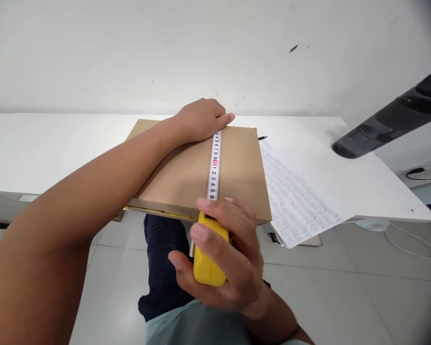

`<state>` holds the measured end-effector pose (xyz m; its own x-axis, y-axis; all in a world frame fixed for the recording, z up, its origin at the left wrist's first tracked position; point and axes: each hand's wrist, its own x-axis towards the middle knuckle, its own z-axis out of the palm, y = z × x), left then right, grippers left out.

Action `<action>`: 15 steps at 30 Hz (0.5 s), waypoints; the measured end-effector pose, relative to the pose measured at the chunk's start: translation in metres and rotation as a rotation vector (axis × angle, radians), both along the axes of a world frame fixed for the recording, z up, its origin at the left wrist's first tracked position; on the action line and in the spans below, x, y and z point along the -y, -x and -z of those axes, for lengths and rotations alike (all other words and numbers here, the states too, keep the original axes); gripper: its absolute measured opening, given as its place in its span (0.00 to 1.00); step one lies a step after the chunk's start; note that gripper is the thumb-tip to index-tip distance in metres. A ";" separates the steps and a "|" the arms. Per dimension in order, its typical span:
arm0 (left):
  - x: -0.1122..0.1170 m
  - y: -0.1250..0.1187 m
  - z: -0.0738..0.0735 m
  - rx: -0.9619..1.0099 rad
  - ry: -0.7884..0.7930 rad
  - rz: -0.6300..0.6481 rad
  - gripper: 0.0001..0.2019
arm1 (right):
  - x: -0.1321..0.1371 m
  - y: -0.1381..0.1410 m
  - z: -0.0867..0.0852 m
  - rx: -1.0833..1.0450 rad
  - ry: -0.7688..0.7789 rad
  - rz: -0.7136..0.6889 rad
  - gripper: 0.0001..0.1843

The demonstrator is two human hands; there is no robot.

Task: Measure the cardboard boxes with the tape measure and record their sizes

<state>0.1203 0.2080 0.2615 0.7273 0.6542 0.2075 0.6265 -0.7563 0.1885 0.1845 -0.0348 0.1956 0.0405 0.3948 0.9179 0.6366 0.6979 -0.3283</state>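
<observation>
A brown cardboard box [179, 175] lies on the white table with its near edge jutting past the table's front. Across its top runs the white blade [213, 175] of a tape measure, printed with black numbers and a red 10. At the box's far edge, my left hand [203, 120] is closed over the blade's end, which it hides. My right hand [237, 258] grips the yellow tape measure case [210, 270] just off the near edge, its index finger touching the blade around the 6 past the red 10.
Handwritten sheets [298, 196] lie right of the box, overhanging the table's front edge. A pen tip [263, 138] shows beside the box. A dark cylindrical object [380, 122] stands at the table's [373, 191] right end. A white wall [165, 57] rises behind; my legs are below.
</observation>
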 end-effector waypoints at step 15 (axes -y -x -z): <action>0.000 -0.001 0.001 0.027 -0.014 -0.030 0.20 | 0.009 -0.009 -0.010 0.036 0.119 -0.142 0.20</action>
<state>0.1213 0.2078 0.2602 0.7015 0.6725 0.2359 0.6437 -0.7399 0.1955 0.1937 -0.0435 0.2053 -0.0552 0.4999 0.8643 0.5476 0.7390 -0.3925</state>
